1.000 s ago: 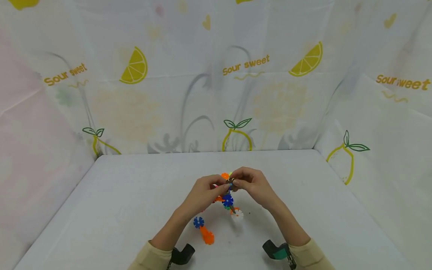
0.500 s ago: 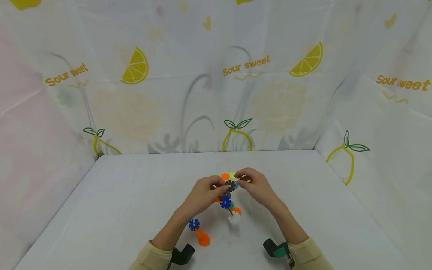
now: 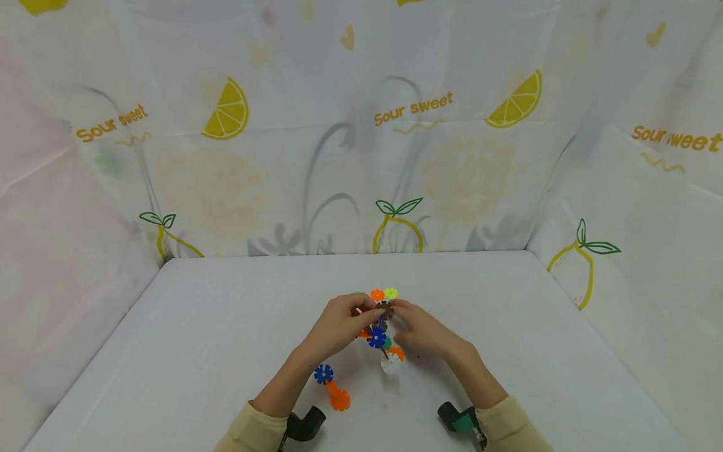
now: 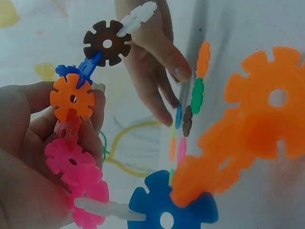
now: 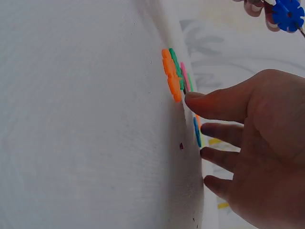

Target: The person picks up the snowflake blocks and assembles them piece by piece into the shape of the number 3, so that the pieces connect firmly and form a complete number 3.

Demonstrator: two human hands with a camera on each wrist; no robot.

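Observation:
My left hand (image 3: 344, 323) pinches a chain of interlocking plastic snowflake discs above the table. In the left wrist view the chain has a brown disc (image 4: 107, 44) at the upper part, a white disc (image 4: 137, 19) slotted into it, then blue, orange, red and pink discs. Its lower stretch carries a big blue disc (image 4: 164, 202) and orange discs (image 4: 262, 102). My right hand (image 3: 423, 329) is low over the table just right of the chain, fingers extended and apart, holding nothing visible. Its fingertips are near a loose blue disc (image 5: 197, 132); contact cannot be told.
Several loose discs lie on the white table (image 3: 226, 326) behind the hands, among them an orange disc (image 3: 377, 294), a yellow disc (image 3: 391, 293) and a green disc (image 4: 197, 95). A printed cloth (image 3: 282, 157) walls off the back and sides.
My right hand has let go of the chain near the brown disc, then lowered towards the table. The hanging blue and orange end has swung slightly left; my left hand keeps its grip.

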